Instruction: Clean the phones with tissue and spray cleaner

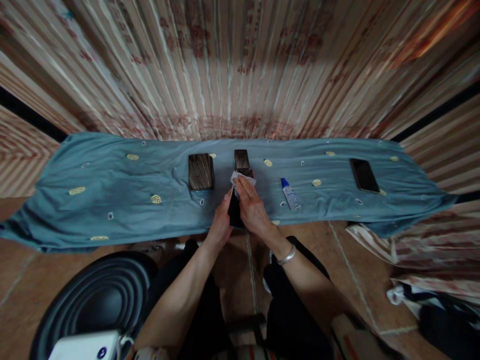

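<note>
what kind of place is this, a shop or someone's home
Likely a home or informal workspace, not a shop: a blue-grey patterned cloth is spread over a low surface, striped fabric hangs behind, the floor is tiled. The left hand holds a dark phone-like slab; the right hand presses a white wipe on it.

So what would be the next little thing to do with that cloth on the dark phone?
Probably draw the white cloth down along the dark phone. The right hand presses it at the phone's top end, the left hand steadies the side, and most of the phone below the cloth looks uncovered.
</note>
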`<state>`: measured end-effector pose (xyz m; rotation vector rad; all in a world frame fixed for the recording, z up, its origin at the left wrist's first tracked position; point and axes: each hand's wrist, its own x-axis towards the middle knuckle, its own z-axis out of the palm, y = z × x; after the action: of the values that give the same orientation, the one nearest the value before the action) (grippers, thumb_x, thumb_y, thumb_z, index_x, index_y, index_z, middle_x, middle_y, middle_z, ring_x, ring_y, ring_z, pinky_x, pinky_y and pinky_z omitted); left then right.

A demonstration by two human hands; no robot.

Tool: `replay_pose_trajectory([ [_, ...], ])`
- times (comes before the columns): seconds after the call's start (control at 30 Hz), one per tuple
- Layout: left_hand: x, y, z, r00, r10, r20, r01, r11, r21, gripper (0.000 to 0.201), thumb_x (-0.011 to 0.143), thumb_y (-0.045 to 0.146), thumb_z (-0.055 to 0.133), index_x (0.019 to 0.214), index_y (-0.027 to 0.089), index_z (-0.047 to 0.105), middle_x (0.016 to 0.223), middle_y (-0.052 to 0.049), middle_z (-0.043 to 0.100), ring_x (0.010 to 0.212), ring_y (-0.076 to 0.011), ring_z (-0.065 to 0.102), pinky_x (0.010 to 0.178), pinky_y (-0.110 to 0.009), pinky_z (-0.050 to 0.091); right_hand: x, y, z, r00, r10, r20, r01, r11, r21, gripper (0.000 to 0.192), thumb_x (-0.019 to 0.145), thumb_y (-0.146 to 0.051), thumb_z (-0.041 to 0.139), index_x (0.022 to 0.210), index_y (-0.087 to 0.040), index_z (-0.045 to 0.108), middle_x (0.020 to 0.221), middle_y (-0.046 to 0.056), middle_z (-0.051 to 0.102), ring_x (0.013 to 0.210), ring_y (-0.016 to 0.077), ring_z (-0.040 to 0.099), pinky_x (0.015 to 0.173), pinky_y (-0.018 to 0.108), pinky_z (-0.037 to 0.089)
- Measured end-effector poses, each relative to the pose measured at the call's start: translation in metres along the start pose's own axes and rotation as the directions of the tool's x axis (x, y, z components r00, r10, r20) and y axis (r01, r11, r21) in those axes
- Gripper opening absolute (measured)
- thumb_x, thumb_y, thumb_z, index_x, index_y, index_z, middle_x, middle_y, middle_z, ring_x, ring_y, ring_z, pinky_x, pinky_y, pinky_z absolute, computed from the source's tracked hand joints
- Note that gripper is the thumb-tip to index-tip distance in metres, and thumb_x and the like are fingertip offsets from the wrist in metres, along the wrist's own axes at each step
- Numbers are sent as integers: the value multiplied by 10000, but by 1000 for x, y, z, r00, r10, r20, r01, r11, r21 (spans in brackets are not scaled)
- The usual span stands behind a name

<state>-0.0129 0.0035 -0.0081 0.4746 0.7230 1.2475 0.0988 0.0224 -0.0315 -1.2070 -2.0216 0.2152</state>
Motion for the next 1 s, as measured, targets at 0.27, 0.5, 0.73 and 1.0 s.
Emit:
replay_pose_trajectory([
  [0.27,0,7,8,992,-26,-122,18,998,-66,398,991,399,433,1131,165,723,1319,-79,672,1397,-207,462,1182,-350,333,-6,-13,2,999,-23,34,22,999,24,652,899,0,294,1537,-132,326,1558,160,406,1511,209,250,1224,489,317],
  [0.5,-1,16,11,962,-121,-247,82,984,-161,407,963,474,473,1033,162,726,1163,-84,735,1262,-222,593,1080,-336,456,-12,-22,6,996,-66,58,63,996,61,625,909,-17,306,1525,-111,345,1547,175,418,1504,215,269,1223,484,323],
  [0.73,-1,24,8,944,-121,-306,78,986,-150,464,931,559,485,949,157,714,1021,-81,758,1129,-219,669,1013,-332,507,-19,-35,7,990,-124,66,120,990,75,539,944,-55,303,1468,-47,429,1501,208,471,1474,248,337,1207,468,354],
  [1.0,2,28,0,968,-33,-250,2,993,-121,510,905,628,474,984,180,707,928,-77,767,1014,-222,716,912,-323,564,-22,-47,3,982,-159,101,149,984,103,517,958,-70,293,1444,-64,468,1486,172,498,1456,242,370,1213,420,359],
])
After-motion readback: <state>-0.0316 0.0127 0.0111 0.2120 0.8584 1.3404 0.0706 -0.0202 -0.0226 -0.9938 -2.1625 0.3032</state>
